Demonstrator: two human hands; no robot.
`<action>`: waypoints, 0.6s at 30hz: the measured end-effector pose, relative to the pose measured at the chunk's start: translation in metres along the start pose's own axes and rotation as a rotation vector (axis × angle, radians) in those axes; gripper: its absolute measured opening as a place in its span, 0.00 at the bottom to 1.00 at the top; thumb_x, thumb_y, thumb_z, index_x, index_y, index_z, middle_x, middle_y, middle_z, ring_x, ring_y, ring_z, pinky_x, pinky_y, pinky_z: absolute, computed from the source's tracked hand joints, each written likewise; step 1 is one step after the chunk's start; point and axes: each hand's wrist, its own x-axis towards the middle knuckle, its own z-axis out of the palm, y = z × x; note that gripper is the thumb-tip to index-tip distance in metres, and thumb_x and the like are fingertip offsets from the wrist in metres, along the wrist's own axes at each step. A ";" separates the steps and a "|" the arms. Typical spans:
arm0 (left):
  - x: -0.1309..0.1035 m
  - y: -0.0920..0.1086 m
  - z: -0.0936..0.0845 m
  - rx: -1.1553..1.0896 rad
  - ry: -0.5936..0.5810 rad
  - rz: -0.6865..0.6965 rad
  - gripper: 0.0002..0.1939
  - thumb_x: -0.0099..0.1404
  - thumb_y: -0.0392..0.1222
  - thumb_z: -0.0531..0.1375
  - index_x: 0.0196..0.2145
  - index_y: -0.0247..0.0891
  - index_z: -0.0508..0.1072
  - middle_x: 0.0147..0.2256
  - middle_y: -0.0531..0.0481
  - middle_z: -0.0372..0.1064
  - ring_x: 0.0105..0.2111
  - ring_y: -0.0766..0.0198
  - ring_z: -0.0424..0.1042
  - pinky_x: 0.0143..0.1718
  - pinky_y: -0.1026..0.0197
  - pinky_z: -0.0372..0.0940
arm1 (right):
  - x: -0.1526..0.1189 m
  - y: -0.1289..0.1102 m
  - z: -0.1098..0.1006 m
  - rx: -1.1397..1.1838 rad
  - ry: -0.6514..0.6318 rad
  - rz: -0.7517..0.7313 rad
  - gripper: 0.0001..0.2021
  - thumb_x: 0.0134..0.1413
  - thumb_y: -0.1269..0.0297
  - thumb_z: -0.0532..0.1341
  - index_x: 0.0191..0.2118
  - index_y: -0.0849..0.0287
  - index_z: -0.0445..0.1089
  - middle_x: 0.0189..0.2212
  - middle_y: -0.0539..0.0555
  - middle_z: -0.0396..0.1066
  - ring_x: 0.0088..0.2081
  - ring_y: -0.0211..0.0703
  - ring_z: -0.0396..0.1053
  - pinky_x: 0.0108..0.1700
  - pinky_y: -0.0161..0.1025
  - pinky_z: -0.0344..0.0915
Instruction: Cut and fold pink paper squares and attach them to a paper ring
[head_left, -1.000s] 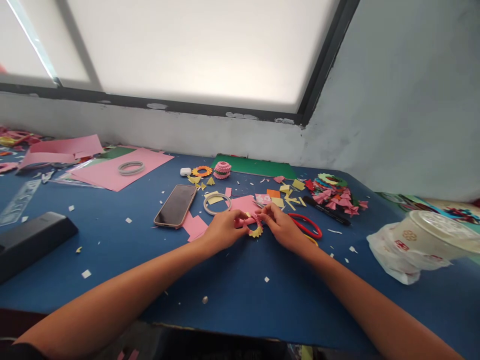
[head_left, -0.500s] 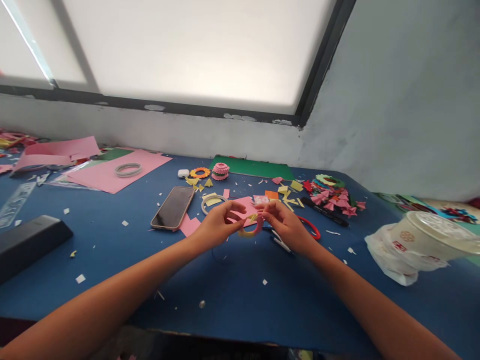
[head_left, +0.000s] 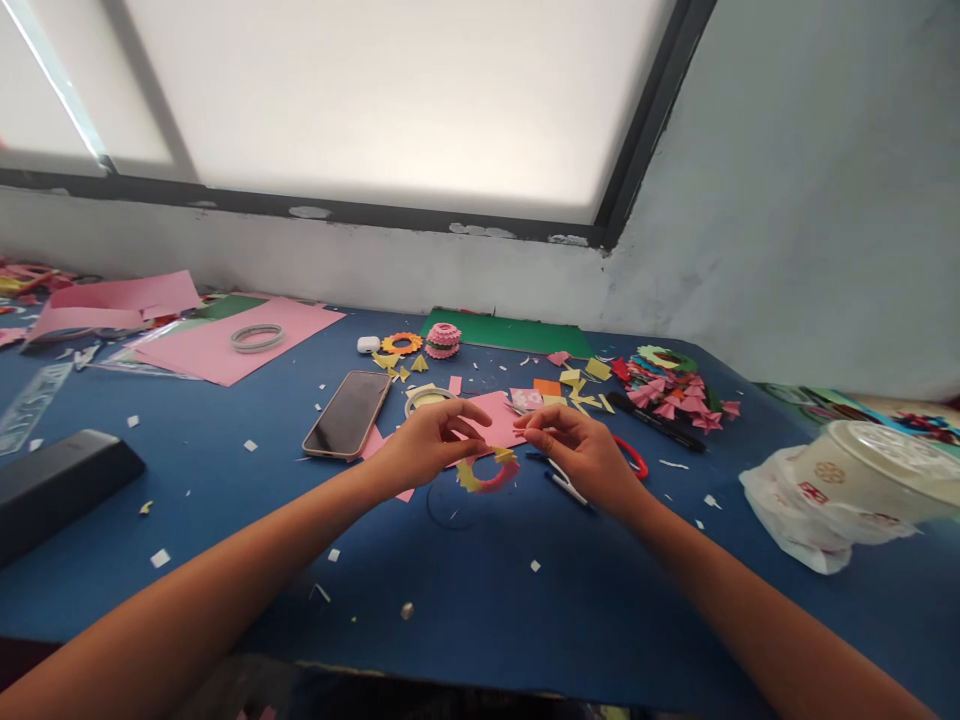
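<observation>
My left hand (head_left: pixel 431 440) pinches the upper edge of a scalloped yellow-and-pink paper ring (head_left: pixel 501 476), which hangs just above the blue table. The fingers above the pinch are loosely curled. Close on its right, my right hand (head_left: pixel 574 440) is closed, with a tiny pink paper piece (head_left: pixel 519 432) at its fingertips, apart from the ring. Behind both hands lies a pink paper sheet (head_left: pixel 491 412). A red handle loop (head_left: pixel 639 458) shows beyond my right hand, and a white-and-blue pen-like thing (head_left: pixel 567 488) lies partly beneath it.
A phone (head_left: pixel 348 414) and a tape roll (head_left: pixel 427 398) lie left of centre. Stacked pink rings (head_left: pixel 442 340) and an orange ring (head_left: pixel 402 344) sit behind. On the right are a black marker (head_left: pixel 656 422), folded pink pieces (head_left: pixel 679 395) and a bagged cup (head_left: pixel 840 490).
The paper ring has tilted to show its round opening, and my hands have drawn slightly apart. My right hand has shifted a little to the right.
</observation>
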 end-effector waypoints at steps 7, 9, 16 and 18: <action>-0.006 0.002 0.001 0.197 -0.056 0.093 0.11 0.57 0.37 0.60 0.39 0.36 0.70 0.36 0.48 0.71 0.33 0.64 0.73 0.33 0.63 0.69 | -0.008 -0.012 0.006 -0.094 -0.212 0.017 0.07 0.52 0.59 0.60 0.32 0.57 0.69 0.31 0.51 0.72 0.35 0.41 0.70 0.39 0.39 0.66; -0.008 0.003 0.000 0.240 -0.068 0.109 0.11 0.57 0.38 0.60 0.40 0.36 0.70 0.37 0.48 0.71 0.33 0.65 0.72 0.33 0.64 0.68 | -0.008 -0.013 0.005 -0.159 -0.233 -0.009 0.06 0.53 0.60 0.60 0.32 0.57 0.70 0.30 0.50 0.72 0.34 0.40 0.69 0.38 0.37 0.65; -0.010 0.001 -0.002 0.336 -0.148 0.038 0.10 0.57 0.38 0.61 0.38 0.36 0.72 0.34 0.48 0.74 0.32 0.63 0.72 0.34 0.61 0.67 | -0.008 -0.012 0.002 -0.226 -0.223 -0.067 0.06 0.53 0.61 0.60 0.32 0.56 0.71 0.30 0.51 0.73 0.33 0.42 0.69 0.37 0.39 0.65; -0.010 0.001 -0.001 0.336 -0.152 0.015 0.07 0.58 0.39 0.59 0.35 0.36 0.74 0.30 0.49 0.74 0.30 0.63 0.72 0.32 0.62 0.66 | -0.007 -0.013 0.003 -0.212 -0.185 -0.107 0.06 0.52 0.60 0.61 0.30 0.56 0.71 0.30 0.52 0.73 0.34 0.42 0.69 0.38 0.39 0.65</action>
